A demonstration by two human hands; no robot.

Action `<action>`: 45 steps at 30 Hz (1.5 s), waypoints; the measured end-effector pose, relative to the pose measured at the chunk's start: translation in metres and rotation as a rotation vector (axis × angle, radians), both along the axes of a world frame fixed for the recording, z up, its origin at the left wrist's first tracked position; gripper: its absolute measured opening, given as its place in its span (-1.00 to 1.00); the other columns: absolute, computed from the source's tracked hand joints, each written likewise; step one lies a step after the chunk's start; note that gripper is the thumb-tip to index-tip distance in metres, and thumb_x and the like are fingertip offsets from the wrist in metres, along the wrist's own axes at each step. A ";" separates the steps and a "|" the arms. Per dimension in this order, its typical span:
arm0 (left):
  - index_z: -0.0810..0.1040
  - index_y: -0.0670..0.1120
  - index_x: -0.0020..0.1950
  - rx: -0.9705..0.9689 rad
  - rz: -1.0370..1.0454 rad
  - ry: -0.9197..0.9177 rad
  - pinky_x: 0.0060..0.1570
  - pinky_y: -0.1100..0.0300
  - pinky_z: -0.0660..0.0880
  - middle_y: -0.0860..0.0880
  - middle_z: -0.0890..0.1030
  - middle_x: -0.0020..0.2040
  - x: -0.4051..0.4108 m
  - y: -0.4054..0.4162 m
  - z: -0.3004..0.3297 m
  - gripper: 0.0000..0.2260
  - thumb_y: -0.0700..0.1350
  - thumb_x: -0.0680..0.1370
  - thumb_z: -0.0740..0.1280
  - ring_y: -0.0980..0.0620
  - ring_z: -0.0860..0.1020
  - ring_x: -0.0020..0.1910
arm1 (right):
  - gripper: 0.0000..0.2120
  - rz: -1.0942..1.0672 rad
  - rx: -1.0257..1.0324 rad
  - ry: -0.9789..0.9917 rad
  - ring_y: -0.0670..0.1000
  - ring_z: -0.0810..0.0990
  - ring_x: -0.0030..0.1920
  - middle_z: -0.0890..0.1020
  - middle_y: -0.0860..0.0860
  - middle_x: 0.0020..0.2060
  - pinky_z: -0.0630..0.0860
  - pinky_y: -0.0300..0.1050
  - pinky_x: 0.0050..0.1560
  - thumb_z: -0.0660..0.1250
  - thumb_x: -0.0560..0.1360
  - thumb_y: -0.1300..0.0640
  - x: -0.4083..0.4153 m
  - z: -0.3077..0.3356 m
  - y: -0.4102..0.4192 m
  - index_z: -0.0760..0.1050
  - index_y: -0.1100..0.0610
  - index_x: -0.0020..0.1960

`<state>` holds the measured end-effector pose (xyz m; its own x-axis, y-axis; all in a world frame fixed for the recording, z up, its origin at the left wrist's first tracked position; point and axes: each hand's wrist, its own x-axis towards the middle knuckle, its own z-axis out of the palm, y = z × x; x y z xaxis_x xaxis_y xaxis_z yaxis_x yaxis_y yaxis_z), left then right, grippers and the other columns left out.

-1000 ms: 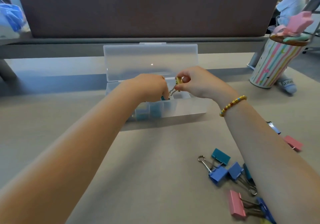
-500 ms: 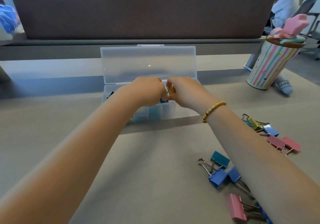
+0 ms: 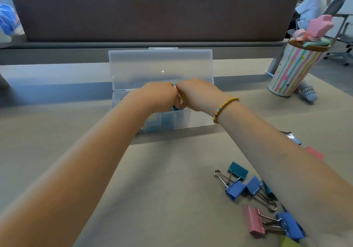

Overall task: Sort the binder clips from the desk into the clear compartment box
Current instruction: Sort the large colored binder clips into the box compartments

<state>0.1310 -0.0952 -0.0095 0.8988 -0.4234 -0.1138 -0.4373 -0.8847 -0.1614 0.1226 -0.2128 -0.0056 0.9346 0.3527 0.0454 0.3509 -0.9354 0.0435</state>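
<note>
Nearest the table's [image 3: 162,199] front right corner lay loose binder clips [image 3: 254,195]: pink, blue and teal, some touching, partly under the right forearm. Mid-table stood the clear compartment box [image 3: 179,117], lid upright, blue clips in its front compartments. Over it, left hand [image 3: 158,97] and right hand [image 3: 196,95] met, fingers curled, together pinching a yellow clip [image 3: 180,99], mostly hidden. At the far right edge stood a striped cup [image 3: 292,69].

A beige desk [image 3: 172,199] carried the clear compartment box [image 3: 183,117] (lid upright), loose binder clips [image 3: 254,187] at near right, and a striped cup [image 3: 290,69] far right.
</note>
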 end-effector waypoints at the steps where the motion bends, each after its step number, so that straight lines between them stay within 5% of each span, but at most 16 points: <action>1: 0.51 -0.01 0.29 -0.005 -0.005 0.009 -0.16 0.16 0.33 -0.07 0.49 0.19 0.000 0.001 0.000 -0.69 -0.14 0.57 0.20 -0.10 0.49 0.09 | -0.78 -0.008 0.009 0.023 0.15 0.48 -0.08 0.56 0.16 0.03 0.39 -0.09 -0.16 0.32 0.47 0.15 0.003 0.001 0.000 0.47 0.18 0.09; 5: 0.51 0.04 0.30 -0.046 0.004 0.059 -0.30 0.22 0.25 -0.05 0.45 0.04 0.002 0.001 0.003 -0.67 -0.16 0.57 0.18 -0.08 0.47 0.00 | -0.72 -0.033 0.037 0.141 0.08 0.46 -0.17 0.55 0.13 -0.11 0.37 -0.13 -0.19 0.41 0.45 0.07 0.010 0.003 -0.001 0.54 0.23 0.07; 18: 0.51 0.02 0.28 0.022 -0.026 0.040 -0.14 0.08 0.43 -0.05 0.45 0.06 0.011 0.005 -0.002 -0.62 -0.27 0.53 0.17 -0.14 0.50 0.04 | -0.83 0.060 -0.089 0.122 0.13 0.45 -0.19 0.52 0.11 -0.17 0.32 -0.19 -0.29 0.23 0.52 0.24 0.003 0.004 0.001 0.56 0.19 0.05; 21: 0.49 0.14 0.29 0.012 -0.053 0.043 -0.16 0.09 0.41 0.00 0.35 -0.05 0.010 0.007 -0.001 -0.54 -0.31 0.54 0.14 -0.12 0.49 -0.01 | -0.86 0.044 -0.102 0.147 0.13 0.44 -0.17 0.51 0.09 -0.17 0.31 -0.19 -0.30 0.20 0.54 0.25 0.002 0.003 -0.001 0.52 0.15 0.01; 27: 0.47 0.03 0.32 -0.330 0.029 0.009 0.09 0.11 0.38 -0.11 0.41 0.18 -0.002 0.015 0.012 -0.62 -0.24 0.60 0.07 -0.11 0.44 0.13 | -0.72 -0.033 -0.037 0.230 0.07 0.41 -0.07 0.53 0.13 0.13 0.37 -0.16 -0.08 0.24 0.56 0.22 0.008 0.002 0.003 0.40 0.20 0.26; 31: 0.44 -0.05 0.32 -0.544 0.047 0.065 0.01 0.22 0.35 -0.10 0.44 0.19 -0.013 0.023 0.017 -0.69 -0.20 0.61 0.08 -0.03 0.46 0.07 | -0.66 -0.093 0.004 0.317 0.07 0.45 0.03 0.50 0.10 0.20 0.39 -0.13 0.01 0.28 0.55 0.14 0.011 0.006 -0.003 0.38 0.17 0.31; 35: 0.40 -0.06 0.17 -0.944 0.076 0.107 -0.23 0.29 0.41 0.01 0.41 -0.18 -0.020 0.023 0.014 -0.80 -0.24 0.59 0.12 0.12 0.39 -0.26 | -0.64 -0.132 0.367 0.288 0.03 0.46 0.11 0.50 0.07 0.18 0.39 -0.13 0.07 0.23 0.57 0.03 0.009 0.011 -0.015 0.38 0.15 0.32; 40: 0.29 -0.05 0.08 -1.351 0.156 0.152 -0.05 0.19 0.49 0.01 0.38 -0.14 -0.024 0.010 0.006 -0.83 -0.29 0.59 0.04 0.06 0.43 -0.15 | -0.70 -0.163 0.941 0.506 -0.12 0.47 -0.27 0.61 -0.04 -0.19 0.39 -0.27 -0.26 0.11 0.62 0.00 0.000 0.001 -0.015 0.53 0.16 0.08; 45: 0.24 -0.03 0.17 -1.370 0.183 0.125 -0.16 0.31 0.46 -0.02 0.35 0.07 -0.026 0.008 -0.004 -0.78 -0.29 0.60 0.07 0.09 0.44 -0.16 | -0.83 -0.236 1.398 0.565 -0.13 0.39 -0.40 0.53 0.01 -0.33 0.35 -0.39 -0.48 0.21 0.59 0.16 -0.003 0.001 -0.020 0.53 0.20 -0.07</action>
